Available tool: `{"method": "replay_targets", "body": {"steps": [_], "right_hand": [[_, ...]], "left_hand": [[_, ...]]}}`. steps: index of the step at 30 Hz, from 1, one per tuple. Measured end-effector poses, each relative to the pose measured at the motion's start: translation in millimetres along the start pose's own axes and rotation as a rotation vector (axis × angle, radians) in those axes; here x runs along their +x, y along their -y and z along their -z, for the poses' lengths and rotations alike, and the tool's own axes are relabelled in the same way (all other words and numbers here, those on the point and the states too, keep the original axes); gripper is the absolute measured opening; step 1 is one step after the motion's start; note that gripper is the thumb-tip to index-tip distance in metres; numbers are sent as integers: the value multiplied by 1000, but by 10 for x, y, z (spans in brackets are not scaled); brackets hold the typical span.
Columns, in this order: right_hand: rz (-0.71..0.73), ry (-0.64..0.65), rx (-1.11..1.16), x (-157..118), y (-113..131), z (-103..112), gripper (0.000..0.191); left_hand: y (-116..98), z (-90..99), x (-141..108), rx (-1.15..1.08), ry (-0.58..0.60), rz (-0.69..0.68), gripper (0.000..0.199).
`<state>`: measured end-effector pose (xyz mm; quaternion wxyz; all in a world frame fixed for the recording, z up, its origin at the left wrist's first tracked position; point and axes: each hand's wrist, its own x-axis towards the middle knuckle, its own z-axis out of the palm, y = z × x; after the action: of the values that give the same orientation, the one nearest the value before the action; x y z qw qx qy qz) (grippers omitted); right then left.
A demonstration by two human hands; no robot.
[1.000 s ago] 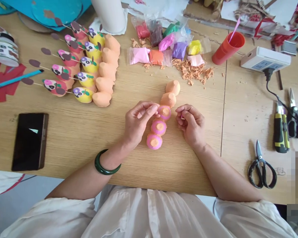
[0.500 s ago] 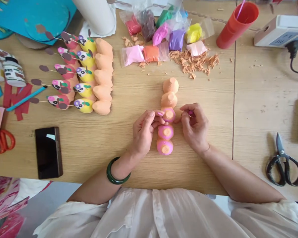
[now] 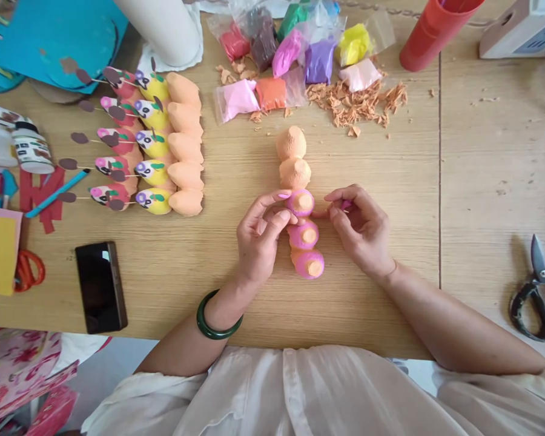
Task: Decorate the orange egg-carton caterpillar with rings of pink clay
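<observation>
A row of peach egg-carton cups point(image 3: 295, 174) lies upside down on the table before me. Its nearer cups carry a pink-purple clay band around a peach tip, while the two far ones are plain peach. My left hand point(image 3: 261, 233) grips the row from the left at the third cup, index finger and thumb spread along its side. To the right of that cup, my right hand point(image 3: 361, 227) pinches a small piece of magenta clay point(image 3: 346, 204), partly hidden by the fingers. A fingertip of that hand reaches close to the row.
Painted egg-carton rows point(image 3: 152, 142) with sticks stand at left, above a phone point(image 3: 100, 287). Clay packets point(image 3: 320, 60) and peach scraps point(image 3: 354, 103) lie at the back, near a red cup point(image 3: 436, 33). Scissors point(image 3: 542, 284) rest at right; a glue bottle point(image 3: 33, 148) stands far left.
The view has shifted slightly. The row has turned, its far end leftward and near end rightward. My left thumb and index finger have spread apart at the third cup; my right hand keeps its pinch.
</observation>
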<state>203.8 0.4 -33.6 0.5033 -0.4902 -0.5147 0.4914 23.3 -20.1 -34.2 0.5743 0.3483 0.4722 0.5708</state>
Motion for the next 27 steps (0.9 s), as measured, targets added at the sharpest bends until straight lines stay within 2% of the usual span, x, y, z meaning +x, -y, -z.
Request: {"method": "replay_targets", "body": {"steps": [6,10,14,18,21,27], "right_hand": [[12,171,31,53,14,15,26],[8,161,88,65,-34,24,34],[7,176,48,59,-52,37,47],[-7,179,-41,34,-31,38,31],[17,168,-44,26,-41,27,22],[67,177,-97,28,-86,7,18]], "left_hand": [[-29,-8,-16,39,32,-91,18],[-22,-10,-16,-37,136,-98,17],[-15,-14,-2,-98,235,-142,15],[-27,-23,0,-121,283,-129,17],[-48,-26,-2,-118,229,-140,15],[-73,-10,-33,10,130,-141,13]]}}
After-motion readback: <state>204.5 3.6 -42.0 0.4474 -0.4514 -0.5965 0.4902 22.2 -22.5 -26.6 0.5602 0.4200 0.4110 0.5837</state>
